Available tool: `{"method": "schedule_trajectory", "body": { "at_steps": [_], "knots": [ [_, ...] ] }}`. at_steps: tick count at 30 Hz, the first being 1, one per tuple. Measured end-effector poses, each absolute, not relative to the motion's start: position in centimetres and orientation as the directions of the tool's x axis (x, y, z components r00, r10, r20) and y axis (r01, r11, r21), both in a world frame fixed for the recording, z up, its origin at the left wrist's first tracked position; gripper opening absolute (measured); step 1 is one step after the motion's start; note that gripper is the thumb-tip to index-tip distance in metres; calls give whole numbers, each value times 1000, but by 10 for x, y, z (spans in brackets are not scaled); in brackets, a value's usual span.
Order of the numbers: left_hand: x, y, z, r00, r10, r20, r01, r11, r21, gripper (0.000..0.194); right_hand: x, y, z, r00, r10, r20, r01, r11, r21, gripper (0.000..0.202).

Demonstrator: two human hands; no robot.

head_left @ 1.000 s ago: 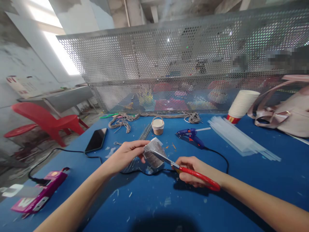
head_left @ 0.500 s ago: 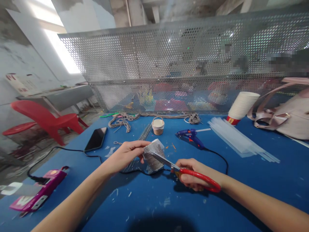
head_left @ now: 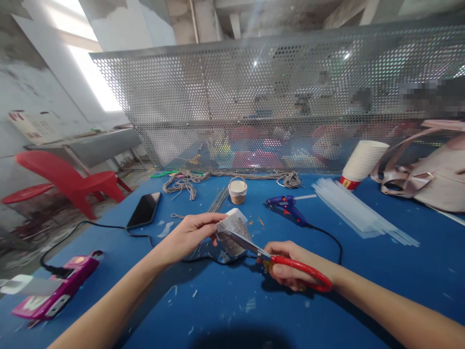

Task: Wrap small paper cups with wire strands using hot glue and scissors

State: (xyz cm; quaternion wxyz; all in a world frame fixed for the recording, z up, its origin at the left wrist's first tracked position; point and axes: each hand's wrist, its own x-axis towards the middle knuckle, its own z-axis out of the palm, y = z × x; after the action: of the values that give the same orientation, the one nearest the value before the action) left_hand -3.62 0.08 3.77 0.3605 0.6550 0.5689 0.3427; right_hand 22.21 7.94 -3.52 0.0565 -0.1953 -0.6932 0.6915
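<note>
Between the fingers and thumb of my left hand [head_left: 198,232] is a paper cup [head_left: 235,231] wrapped in greyish-brown strands, tilted above the blue table. My right hand [head_left: 290,266] is closed round the red handles of a pair of scissors [head_left: 305,272]. The scissor blades lie across the side of the wrapped cup and point up and left. Behind the cup stands a small basket [head_left: 238,191] with a white rim, brown base and handle. Thin grey strands [head_left: 218,201] lie behind my left hand.
A blue glue gun [head_left: 290,208] rests right of the basket, near clear sheets [head_left: 358,213], stacked cups [head_left: 363,162] and a bag [head_left: 436,169]. Left are a phone [head_left: 144,209] and purple power strip [head_left: 58,288]. Cord [head_left: 181,183] lies before a perforated screen [head_left: 218,97].
The wrapped cup has turned slightly in my left hand, and its strands sit a little differently against the blades. Both hands keep nearly the same place.
</note>
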Motion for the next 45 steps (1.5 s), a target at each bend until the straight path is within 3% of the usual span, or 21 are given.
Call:
{"method": "schedule_trajectory", "body": {
  "at_steps": [8, 30, 45],
  "knots": [
    [-34, 1, 38, 146, 989, 34, 504, -104, 857, 35, 217, 76, -34, -925, 329, -190, 166, -100, -981, 58],
    [-39, 4, 35, 257, 966, 18, 618, -179, 765, 37, 221, 73, -23, -858, 408, -313, 345, 8, -938, 59],
    [-35, 3, 41, 381, 923, -63, 666, -226, 711, 38, 234, 80, -16, -879, 321, -353, 390, 58, -919, 55]
  ]
}}
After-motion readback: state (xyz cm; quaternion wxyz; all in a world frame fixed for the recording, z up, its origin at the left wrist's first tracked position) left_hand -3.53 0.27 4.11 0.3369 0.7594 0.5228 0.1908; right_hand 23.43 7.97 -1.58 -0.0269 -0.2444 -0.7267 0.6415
